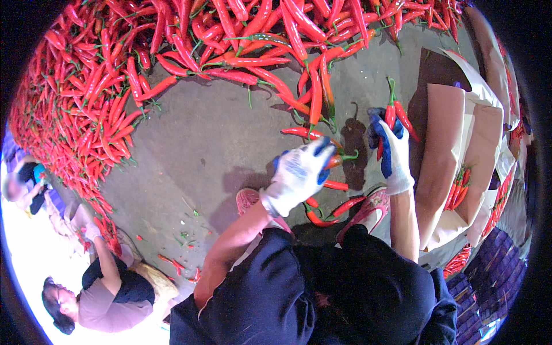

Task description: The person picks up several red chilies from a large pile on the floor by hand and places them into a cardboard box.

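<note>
My left hand (299, 174), in a white glove with blue palm coating, is closed around red chili peppers (334, 161); a green stem sticks out to its right, and motion blurs the fingers. In a matching glove, my right hand (390, 138) holds several red chili peppers (390, 115) with their green stems upward. One pepper (299, 132) lies on the floor just above my left hand. More loose peppers (348, 206) lie between my shoes. A large heap of red chili peppers (95, 82) spreads across the top and left.
An open brown paper-lined box (442, 159) with some peppers inside stands right of my right hand. Further peppers and paper lie beyond it. Purple woven material (496, 271) is at lower right. A seated co-worker (116, 297) is at lower left, another person (26, 185) farther off.
</note>
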The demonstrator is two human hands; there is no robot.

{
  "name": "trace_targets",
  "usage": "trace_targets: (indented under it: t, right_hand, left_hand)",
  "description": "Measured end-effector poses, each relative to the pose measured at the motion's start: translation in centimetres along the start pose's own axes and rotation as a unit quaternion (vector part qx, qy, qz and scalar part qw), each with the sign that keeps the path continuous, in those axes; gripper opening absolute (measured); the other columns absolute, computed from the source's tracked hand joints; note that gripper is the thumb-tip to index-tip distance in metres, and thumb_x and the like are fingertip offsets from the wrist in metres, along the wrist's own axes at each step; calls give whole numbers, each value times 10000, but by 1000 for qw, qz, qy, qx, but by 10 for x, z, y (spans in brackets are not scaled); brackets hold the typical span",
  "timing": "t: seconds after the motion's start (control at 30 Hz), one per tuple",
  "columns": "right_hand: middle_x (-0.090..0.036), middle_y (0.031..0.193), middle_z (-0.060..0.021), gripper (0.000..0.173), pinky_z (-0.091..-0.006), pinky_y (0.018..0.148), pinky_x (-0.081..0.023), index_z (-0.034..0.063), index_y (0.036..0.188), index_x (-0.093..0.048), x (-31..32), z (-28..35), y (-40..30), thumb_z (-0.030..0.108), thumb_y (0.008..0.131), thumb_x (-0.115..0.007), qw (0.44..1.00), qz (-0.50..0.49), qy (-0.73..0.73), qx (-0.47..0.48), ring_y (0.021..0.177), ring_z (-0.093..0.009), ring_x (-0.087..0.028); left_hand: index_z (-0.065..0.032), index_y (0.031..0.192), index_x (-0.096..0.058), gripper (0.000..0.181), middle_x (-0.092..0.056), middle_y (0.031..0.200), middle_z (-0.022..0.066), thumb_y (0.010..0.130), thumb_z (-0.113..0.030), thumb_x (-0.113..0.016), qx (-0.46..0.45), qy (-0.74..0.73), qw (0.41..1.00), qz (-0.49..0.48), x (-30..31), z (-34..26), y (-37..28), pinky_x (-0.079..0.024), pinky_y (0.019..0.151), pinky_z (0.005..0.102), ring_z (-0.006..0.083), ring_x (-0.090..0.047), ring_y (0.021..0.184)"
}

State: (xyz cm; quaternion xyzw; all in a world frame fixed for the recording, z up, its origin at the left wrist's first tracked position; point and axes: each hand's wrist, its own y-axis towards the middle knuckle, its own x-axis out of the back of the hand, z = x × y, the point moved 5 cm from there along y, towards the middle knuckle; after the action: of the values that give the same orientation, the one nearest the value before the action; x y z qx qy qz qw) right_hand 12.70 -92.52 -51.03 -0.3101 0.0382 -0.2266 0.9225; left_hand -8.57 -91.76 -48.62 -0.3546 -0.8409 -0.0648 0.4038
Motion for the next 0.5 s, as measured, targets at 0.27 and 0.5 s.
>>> trace_targets:
  t: [0.27, 0.5]
  right_hand:
    - [-693, 865, -69, 348, -281, 687, -495, 22, 1066, -662, -45, 16, 26, 205, 783, -748, 964, 48, -221, 143, 740, -149, -638]
    - [-680, 944, -171, 413, -425, 800, -506, 104, 1098, -650, -66, 11, 16, 331, 761, -725, 873, 91, -452, 158, 891, -355, -654]
  left_hand:
    - [-176, 1234, -562, 403, -599, 1122, 92, 831, -171, -554, -85, 162, 981, 69, -29, 11, 0, -537, 608, 370, 251, -658, 767]
    - [-115, 1072, -676, 417, -649, 938, 99, 679, -172, -805, 5, -208, 978, -13, 34, 37, -31, -536, 736, 336, 259, -663, 807]
